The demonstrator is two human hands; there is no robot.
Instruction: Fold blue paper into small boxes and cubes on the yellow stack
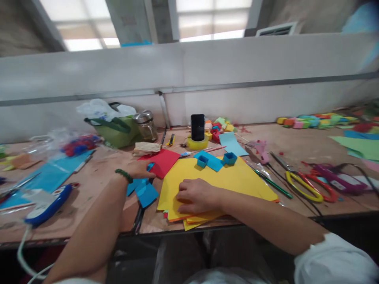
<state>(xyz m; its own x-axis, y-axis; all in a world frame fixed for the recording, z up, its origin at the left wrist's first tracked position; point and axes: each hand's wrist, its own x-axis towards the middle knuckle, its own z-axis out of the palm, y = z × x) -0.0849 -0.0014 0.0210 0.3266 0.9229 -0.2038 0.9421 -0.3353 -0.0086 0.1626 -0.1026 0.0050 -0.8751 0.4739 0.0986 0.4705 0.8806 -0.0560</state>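
Observation:
My left hand (141, 170), with a green beaded bracelet at the wrist, reaches to the red paper (164, 162). Its fingers close on a small blue paper piece (150, 166). Flat blue paper pieces (146, 193) lie just below that hand. My right hand (197, 196) rests on a stack of yellow paper (237, 179), fingers curled in; whatever they hold, if anything, is hidden. Beyond it, one open blue paper box (202, 161) and another blue box (229, 158) stand near a blue paper sheet (213, 162).
Right: pink glue gun (261, 151), scissors with yellow handles (304, 187), red-handled scissors (325, 189), green pencil (275, 185), purple tool (337, 179). Behind: phone (197, 127) on a tape roll (197, 142), glass jar (147, 128), green bag (118, 132). Left: blue-and-white corded tool (49, 207).

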